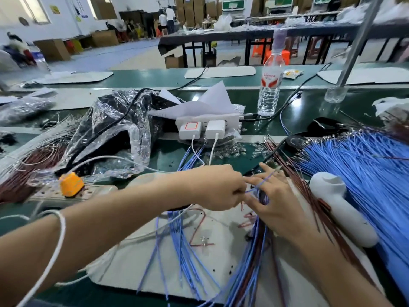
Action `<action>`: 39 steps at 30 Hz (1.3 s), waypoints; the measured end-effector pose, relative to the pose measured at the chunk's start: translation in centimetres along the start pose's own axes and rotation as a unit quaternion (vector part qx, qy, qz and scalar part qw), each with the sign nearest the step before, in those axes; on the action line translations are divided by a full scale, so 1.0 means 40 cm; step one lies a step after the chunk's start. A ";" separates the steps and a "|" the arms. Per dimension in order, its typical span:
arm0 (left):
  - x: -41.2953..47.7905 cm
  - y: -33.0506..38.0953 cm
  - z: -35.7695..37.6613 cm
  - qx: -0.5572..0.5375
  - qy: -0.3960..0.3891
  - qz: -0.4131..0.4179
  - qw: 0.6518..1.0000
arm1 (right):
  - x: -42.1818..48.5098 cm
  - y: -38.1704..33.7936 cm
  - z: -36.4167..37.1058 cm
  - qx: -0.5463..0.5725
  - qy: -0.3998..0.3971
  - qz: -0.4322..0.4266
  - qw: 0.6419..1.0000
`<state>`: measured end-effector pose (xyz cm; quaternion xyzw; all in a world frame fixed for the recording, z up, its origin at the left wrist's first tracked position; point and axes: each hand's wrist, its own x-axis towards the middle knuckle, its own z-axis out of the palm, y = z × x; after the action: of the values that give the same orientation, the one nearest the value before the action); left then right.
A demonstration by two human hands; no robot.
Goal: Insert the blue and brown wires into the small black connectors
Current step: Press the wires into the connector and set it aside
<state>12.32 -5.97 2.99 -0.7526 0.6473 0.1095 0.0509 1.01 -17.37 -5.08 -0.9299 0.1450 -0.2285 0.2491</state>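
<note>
While both hands meet over the grey mat (137,269), the left hand (219,189) pinches one blue wire (264,180) and the right hand (276,207) grips one bundle of blue and brown wires (259,247). Any connector is hidden. Beyond stand two white chargers (215,129) and one water bottle (270,85).

Over a pale mat (137,269) on the green counter (309,107), the left hand (212,188) pinched a single blue wire (262,183) beside the right hand (276,207) (their fingertips met), which held a bundle of blue and brown wires (254,258). A heap of blue wires (365,165) lay to the right.
</note>
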 end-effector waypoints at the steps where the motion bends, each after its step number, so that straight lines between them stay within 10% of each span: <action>1: 0.003 0.002 -0.004 -0.050 0.026 0.010 0.998 | 0.000 0.002 0.003 -0.005 -0.008 -0.011 1.000; 7: 0.056 0.113 -0.082 -0.465 0.222 0.152 0.843 | -0.006 -0.021 0.010 0.066 0.077 -0.075 0.992; 12: 0.131 0.217 -0.076 -0.572 0.292 0.184 0.744 | -0.008 0.012 0.011 0.284 0.157 0.119 0.938; 17: 0.106 0.045 0.090 -0.438 0.421 0.016 0.795 | 0.024 0.035 -0.035 0.497 0.290 0.223 0.787; 23: 0.062 -0.050 0.209 -0.402 0.383 -0.046 0.830 | 0.025 0.016 -0.037 0.585 0.267 0.221 0.734; 30: 0.064 -0.034 0.218 -0.271 0.341 -0.008 0.900 | 0.022 -0.001 -0.021 0.586 0.202 0.209 0.756; 36: 0.053 -0.028 0.207 -0.334 0.354 0.011 0.874 | 0.006 -0.006 -0.001 0.494 0.108 0.157 0.848; 39: 0.040 -0.016 0.204 -0.463 0.305 0.005 0.832 | 0.011 -0.014 -0.012 0.544 0.140 0.169 0.810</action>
<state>12.37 -5.62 -5.35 -0.6799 0.5073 0.1618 -0.5042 1.23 -17.25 -4.26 -0.5615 0.1853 -0.3517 0.7257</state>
